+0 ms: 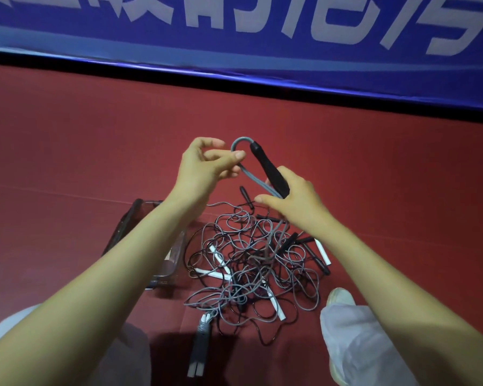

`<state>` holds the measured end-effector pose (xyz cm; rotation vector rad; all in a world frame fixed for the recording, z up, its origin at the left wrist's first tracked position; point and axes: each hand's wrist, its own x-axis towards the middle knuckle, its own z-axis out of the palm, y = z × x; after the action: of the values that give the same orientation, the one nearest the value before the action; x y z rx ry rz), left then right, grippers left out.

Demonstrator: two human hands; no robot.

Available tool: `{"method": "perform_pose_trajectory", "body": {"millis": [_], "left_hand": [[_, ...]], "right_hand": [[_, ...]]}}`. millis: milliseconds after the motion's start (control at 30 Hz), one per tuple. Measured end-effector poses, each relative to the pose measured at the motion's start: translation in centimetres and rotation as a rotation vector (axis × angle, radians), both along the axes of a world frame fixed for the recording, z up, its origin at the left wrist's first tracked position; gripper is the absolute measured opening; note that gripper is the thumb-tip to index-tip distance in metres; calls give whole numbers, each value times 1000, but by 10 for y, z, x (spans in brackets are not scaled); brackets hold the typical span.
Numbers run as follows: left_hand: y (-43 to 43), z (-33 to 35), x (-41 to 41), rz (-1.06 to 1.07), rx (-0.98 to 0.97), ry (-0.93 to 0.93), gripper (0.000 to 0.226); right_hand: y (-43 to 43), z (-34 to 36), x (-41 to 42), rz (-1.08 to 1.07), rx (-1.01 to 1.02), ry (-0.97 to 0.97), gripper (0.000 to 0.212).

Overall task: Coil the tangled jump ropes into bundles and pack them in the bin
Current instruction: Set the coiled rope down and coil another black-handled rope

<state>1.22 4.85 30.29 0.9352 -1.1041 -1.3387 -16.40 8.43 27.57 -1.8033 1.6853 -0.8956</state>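
A tangled heap of grey and dark jump ropes with black and white handles lies on the red floor. My right hand grips a black handle held upright above the heap. A grey rope loops out of the handle's top, and my left hand pinches that loop. The rope's strands run down from my right hand into the heap. A clear plastic bin stands left of the heap, partly hidden by my left forearm. One coiled bundle with white handles lies in front of the heap.
A blue banner with white lettering stands along the far edge of the red floor. My knees in light trousers frame the scene, with a white shoe at the right of the heap.
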Motion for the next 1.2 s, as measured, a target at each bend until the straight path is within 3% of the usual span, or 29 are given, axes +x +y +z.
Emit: {"method": "perform_pose_trajectory", "body": {"millis": [233,367,433,500,667,800,933,1000,1067,1200], "left_hand": [[-3,6,7,-3,88,103,36],[1,0,0,-157,225,338,26],[8,-7,-7,-271,255,330,24],[14,-15,-14,-336,220,255,18],[14,-22,-20,-246,100,121,16],[17,-21,-24,-250,46,12,30],[13,-25,-23,-134,62,-68,7],[10,-27,-20,-106,116,-35,8],[9,-25,-20,-129,180,111,9],[8,-19,-19,-252,257,295,12]], "right_hand": [[0,-4,3,44,43,22,25],[2,-10,10,103,166,-406,13],[4,-8,14,109,214,-642,19],[6,-5,15,117,223,-728,22],[5,-10,16,77,239,-638,36],[2,-12,18,-67,213,-542,26],[3,-13,18,-64,152,-347,31],[6,-10,18,1,165,-424,36],[9,-5,18,83,186,-537,38],[14,4,15,243,310,-767,26]]}}
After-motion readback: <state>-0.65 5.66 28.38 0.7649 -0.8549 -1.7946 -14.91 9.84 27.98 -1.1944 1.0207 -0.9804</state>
